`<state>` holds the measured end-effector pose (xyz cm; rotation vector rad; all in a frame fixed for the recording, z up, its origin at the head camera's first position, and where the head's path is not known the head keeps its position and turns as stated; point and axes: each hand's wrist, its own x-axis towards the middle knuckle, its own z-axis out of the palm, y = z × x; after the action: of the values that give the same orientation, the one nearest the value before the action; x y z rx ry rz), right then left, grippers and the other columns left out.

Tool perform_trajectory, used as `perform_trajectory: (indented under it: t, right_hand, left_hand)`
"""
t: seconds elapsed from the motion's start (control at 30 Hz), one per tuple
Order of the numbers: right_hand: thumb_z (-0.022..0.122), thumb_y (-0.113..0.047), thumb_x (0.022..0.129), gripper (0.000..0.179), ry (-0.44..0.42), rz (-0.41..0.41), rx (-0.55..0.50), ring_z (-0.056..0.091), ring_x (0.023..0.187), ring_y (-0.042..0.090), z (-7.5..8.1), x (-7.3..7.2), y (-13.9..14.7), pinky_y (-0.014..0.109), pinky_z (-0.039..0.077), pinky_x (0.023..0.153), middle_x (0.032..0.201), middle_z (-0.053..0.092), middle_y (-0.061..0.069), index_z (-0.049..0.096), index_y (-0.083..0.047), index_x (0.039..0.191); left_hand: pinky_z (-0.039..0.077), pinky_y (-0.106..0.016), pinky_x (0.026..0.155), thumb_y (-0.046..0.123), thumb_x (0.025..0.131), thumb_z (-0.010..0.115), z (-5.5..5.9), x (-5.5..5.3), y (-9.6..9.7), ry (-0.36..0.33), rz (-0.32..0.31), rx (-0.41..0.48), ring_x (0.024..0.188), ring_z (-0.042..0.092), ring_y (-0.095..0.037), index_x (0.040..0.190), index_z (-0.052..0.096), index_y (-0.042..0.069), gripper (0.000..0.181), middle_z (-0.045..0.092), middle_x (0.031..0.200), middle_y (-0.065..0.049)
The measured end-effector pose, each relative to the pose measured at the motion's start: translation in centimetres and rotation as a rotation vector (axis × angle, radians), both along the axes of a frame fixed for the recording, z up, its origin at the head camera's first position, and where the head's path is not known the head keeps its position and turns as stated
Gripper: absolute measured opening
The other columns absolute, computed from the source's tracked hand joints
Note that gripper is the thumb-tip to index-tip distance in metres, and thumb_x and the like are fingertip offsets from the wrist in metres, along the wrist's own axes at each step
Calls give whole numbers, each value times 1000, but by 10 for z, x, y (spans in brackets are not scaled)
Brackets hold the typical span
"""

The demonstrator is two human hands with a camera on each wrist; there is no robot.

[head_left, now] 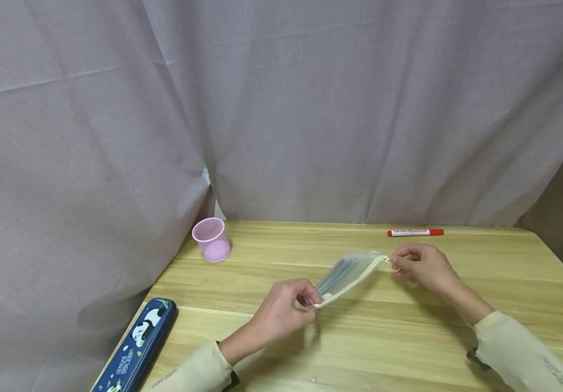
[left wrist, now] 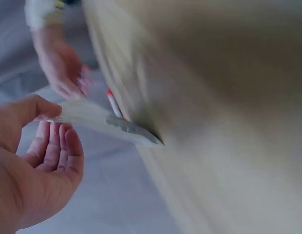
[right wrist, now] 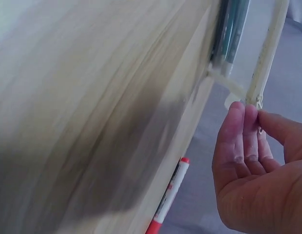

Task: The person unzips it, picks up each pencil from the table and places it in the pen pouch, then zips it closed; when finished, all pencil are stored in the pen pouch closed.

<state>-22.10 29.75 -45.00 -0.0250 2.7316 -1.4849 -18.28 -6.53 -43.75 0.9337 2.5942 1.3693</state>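
A see-through zip pouch with a cream zipper edge is held above the table, slanting up to the right. Several dark, slim stick-like items lie inside it; their kind is unclear. My left hand pinches the near left end of the zipper edge between thumb and fingers. At the far right end, my right hand pinches the small zipper pull with thumb and fingertips. In the left wrist view the pouch is blurred, and its zipper edge meets my left thumb.
A red-and-white marker lies near the table's back edge, beyond my right hand. The pink cup stands at the back left. A dark blue panda pencil case lies along the left edge. Grey curtain hangs behind the wooden table.
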Motion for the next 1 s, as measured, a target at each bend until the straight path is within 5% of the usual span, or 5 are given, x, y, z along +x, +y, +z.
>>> perform_trajectory:
  t: [0.1, 0.33, 0.43, 0.7, 1.0]
  right_hand:
    - [69, -30, 103, 31, -14, 5, 33, 75, 82, 16, -2, 8, 6, 34, 64, 65, 99, 78, 13, 71, -2, 115]
    - [70, -24, 101, 22, -98, 63, 81, 72, 81, 16, -5, 25, 11, 33, 63, 63, 92, 77, 8, 72, -4, 109]
    - [69, -16, 100, 14, -121, 85, 88, 74, 80, 19, -6, 27, 14, 33, 63, 62, 91, 76, 8, 72, -3, 104]
    - [71, -15, 98, 13, -116, 120, 113, 71, 75, 19, -5, 28, 15, 32, 61, 59, 85, 75, 9, 72, -3, 101]
    - [72, -16, 97, 11, -115, 137, 172, 67, 65, 17, -8, 30, 10, 29, 55, 50, 77, 71, 5, 71, -5, 95]
  left_hand:
    - [62, -19, 72, -5, 80, 73, 1, -14, -7, 133, 2, -103, 79, 69, -9, 91, 71, 13, 22, 73, 90, 3]
    - [58, -14, 72, -8, 75, 70, -6, -42, -16, 215, -74, -210, 78, 64, -4, 91, 72, 10, 24, 74, 89, 0]
    - [57, -13, 73, -9, 76, 70, -13, -57, -16, 174, -119, -220, 78, 63, -1, 91, 72, 10, 25, 75, 89, -1]
    - [61, -19, 77, -7, 83, 75, -28, -96, -14, -143, -139, -151, 82, 65, -7, 95, 73, 10, 22, 72, 90, -2]
    - [59, -15, 75, -11, 81, 73, -34, -112, -5, -11, -127, -246, 78, 64, -2, 93, 72, 10, 24, 72, 87, 0]
